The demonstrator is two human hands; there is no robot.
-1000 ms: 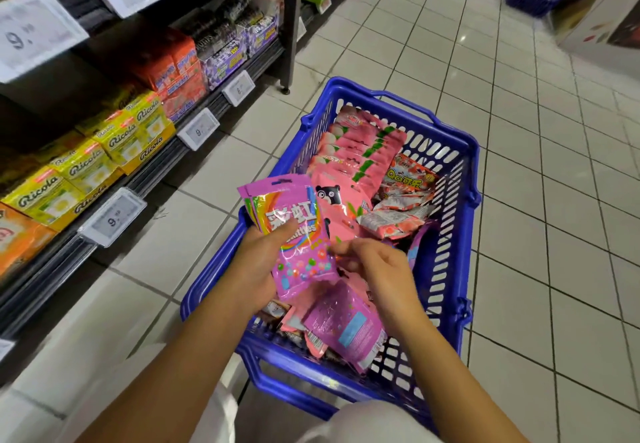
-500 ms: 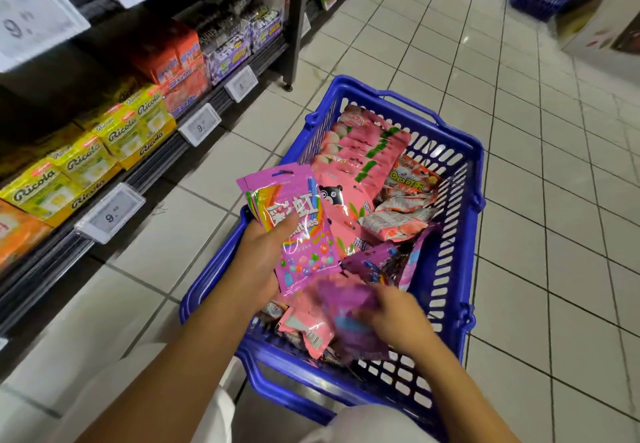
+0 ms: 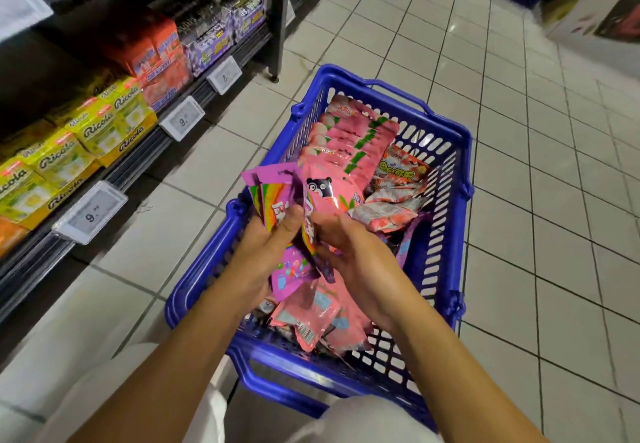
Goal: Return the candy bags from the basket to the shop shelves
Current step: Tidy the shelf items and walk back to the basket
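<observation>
Blue slotted plastic, the shopping basket [image 3: 453,179] fills the middle of the head view, standing on the pale tiled floor [image 3: 554,200] just beside the dark shop shelves [image 3: 145,151] that run from nine to eleven o'clock. Over its near half, the left hand [image 3: 266,245] pinches a fan of glossy purple candy bags with rainbow print [image 3: 273,196], thumb on top, so that grip is closed on them. The right hand [image 3: 353,259] meets the same bundle from three o'clock, its fingers curled at the bags' lower edge; it seems to be adding or squaring a bag, though blur hides the exact hold. Towards twelve o'clock inside the basket lies a neat row of pink foil bags with green stripes [image 3: 349,141], and at two o'clock some red-and-white sachets [image 3: 391,200]; loose pink packets [image 3: 311,318] pile up at six. The slippery film is the risk: a fanned stack held only by one thumb could slide apart and drop back in, or land on the floor, when lifted towards the shelf.
</observation>
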